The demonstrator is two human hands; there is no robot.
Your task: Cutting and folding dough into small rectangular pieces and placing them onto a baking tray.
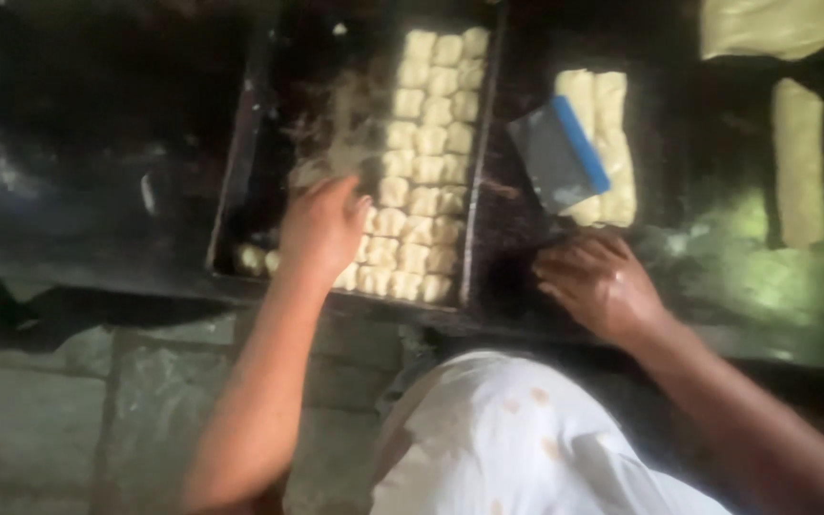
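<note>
over dark tray (240, 143), left hand (321, 229) hides dough pieces (426, 143); right hand (598, 281) blurred; both hands' grip unclear.

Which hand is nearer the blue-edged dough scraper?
Right. The right hand rests on the dark table just below the dough scraper; the left hand is over the baking tray, farther left.

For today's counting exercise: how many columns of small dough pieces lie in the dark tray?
3 columns of dough pieces, side by side along the right side of the tray. The left hand covers their lower left part, so more may be hidden.
</note>
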